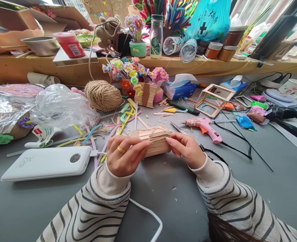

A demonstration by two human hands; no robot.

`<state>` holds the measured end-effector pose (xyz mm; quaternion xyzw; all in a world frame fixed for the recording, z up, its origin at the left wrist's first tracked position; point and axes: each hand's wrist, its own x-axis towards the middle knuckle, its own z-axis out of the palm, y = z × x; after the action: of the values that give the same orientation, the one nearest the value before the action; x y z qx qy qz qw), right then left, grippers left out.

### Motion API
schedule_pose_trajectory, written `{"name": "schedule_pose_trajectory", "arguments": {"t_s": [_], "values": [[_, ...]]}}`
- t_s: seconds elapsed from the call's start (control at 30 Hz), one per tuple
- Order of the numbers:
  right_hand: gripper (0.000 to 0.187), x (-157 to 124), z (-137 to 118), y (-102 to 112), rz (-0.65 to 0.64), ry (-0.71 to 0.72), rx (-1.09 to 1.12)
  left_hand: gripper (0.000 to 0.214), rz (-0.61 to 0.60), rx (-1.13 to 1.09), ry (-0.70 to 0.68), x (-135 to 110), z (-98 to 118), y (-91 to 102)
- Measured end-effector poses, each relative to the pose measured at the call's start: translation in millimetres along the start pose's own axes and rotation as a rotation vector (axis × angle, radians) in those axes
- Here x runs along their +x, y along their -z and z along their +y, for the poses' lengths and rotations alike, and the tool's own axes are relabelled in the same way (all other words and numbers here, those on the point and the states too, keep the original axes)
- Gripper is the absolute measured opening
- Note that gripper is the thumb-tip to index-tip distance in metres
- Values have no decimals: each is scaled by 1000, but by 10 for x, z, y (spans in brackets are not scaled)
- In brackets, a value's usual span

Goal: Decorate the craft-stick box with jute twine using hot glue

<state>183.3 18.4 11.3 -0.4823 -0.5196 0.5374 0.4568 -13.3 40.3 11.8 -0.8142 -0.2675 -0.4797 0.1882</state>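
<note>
A small box of wooden craft sticks (157,150), with jute twine (160,134) laid along its upper edge, sits between my two hands. My left hand (124,154), a ring on one finger, is closed in a pinch at the twine, against the box's front. At the right end, my right hand (188,149) pinches the twine between thumb and forefinger. My fingers cover part of the box's left side, and whether it touches the table cannot be made out. Beyond the box lie pointed scissors (179,128) and a pink glue gun (204,129).
A white power bank (47,163) with a cable lies left of my hands. Behind are a ball of twine (103,95), pipe-cleaner flowers (134,72), a wooden stick frame (214,99) and scattered craft scraps. A crowded shelf (83,71) runs along the back.
</note>
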Motion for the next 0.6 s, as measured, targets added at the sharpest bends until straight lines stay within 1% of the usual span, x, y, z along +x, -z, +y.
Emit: {"name": "schedule_pose_trajectory", "arguments": {"t_s": [0.3, 0.6], "values": [[33, -2, -17, -9, 6, -7, -9, 16, 0, 27, -24, -18, -10, 15], [34, -13, -29, -22, 15, -10, -23, 13, 0, 64, -29, -12, -13, 24]]}}
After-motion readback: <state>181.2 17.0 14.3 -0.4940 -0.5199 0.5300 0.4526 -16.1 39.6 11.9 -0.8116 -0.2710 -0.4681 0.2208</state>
